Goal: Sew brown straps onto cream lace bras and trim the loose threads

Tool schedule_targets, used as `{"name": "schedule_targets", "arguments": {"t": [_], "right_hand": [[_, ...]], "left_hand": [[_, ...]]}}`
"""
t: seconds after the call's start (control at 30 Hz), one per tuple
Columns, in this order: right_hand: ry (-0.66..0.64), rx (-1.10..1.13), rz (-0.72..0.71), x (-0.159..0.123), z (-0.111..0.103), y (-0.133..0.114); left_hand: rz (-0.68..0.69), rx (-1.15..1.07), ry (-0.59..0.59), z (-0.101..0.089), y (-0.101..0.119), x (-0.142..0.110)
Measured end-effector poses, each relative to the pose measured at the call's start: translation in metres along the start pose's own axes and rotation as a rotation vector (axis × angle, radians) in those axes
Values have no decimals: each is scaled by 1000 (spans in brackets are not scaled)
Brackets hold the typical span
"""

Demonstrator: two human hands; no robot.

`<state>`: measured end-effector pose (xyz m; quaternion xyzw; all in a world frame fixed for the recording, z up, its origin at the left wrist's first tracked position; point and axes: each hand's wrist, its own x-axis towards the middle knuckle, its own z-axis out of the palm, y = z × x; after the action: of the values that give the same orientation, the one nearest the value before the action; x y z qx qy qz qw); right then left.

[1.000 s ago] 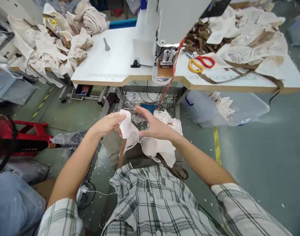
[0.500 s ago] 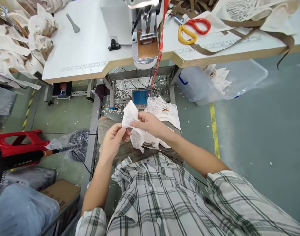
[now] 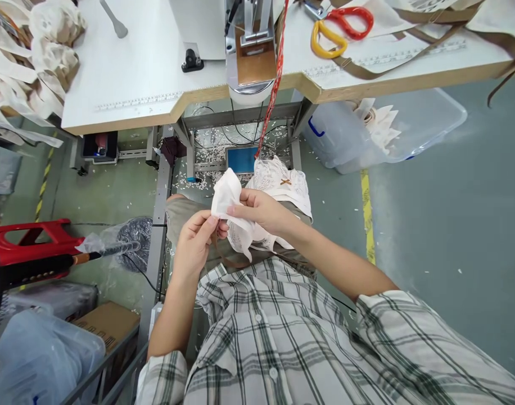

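A white lace bra (image 3: 288, 183) with a small brown bow lies across my lap. Its near wing, a piece of white fabric, is lifted between my two hands. My left hand (image 3: 196, 242) pinches the lower left edge of that fabric, and a brown strap hangs just below those fingers. On the other side my right hand (image 3: 261, 211) is closed on the fabric, thumb on top. The lifted part stands up in a folded point, and lace droops beneath it onto my legs. The fingertips behind the cloth are partly hidden.
Ahead is a white worktable (image 3: 126, 79) with a sewing machine (image 3: 251, 50). Scissors (image 3: 342, 31) and brown straps lie on its right, heaped white garments (image 3: 50, 50) at its left. Beneath stands a clear plastic bin (image 3: 346, 138). A red stool (image 3: 34, 242) is at left.
The view has shifted slightly, so the table sits higher in the picture. Both hands keep their hold on the fabric, and more of the brown strap shows under my left hand.
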<state>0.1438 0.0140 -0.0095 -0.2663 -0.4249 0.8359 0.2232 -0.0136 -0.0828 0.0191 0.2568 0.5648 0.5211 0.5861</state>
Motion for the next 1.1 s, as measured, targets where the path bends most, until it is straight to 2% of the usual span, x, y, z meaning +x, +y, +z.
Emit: {"name": "schedule_targets", "arguments": {"t": [0.17, 0.23, 0.3, 0.37, 0.4, 0.47, 0.57, 0.63, 0.73, 0.93, 1.03, 1.1], "right_hand": [[58, -119, -80, 2, -3, 8], [175, -277, -208, 2, -4, 13], [359, -464, -393, 0, -4, 15], [472, -647, -580, -4, -1, 15], [471, -723, -658, -6, 0, 14], [379, -833, -763, -8, 5, 11], [250, -889, -811, -6, 10, 9], [240, -908, -838, -3, 10, 10], [328, -939, -875, 0, 2, 9], [604, -893, -846, -2, -38, -6], [590, -914, -862, -9, -46, -12], [487, -980, -872, -12, -42, -12]], "left_hand": [[5, 13, 37, 0, 1, -2], [14, 18, 58, -1, 1, -3], [19, 21, 74, -1, 0, -3], [25, 31, 77, -2, -1, -3], [34, 38, 71, -2, -2, -3], [62, 59, 55, -2, -4, -2], [101, 89, 44, -1, -7, -1], [95, 93, 46, -1, -8, -1], [48, 54, 36, 0, -7, 0], [-4, -14, 48, 3, -6, 3], [-14, -23, 53, 4, -6, 5], [-21, -21, 51, 5, -6, 6]]}}
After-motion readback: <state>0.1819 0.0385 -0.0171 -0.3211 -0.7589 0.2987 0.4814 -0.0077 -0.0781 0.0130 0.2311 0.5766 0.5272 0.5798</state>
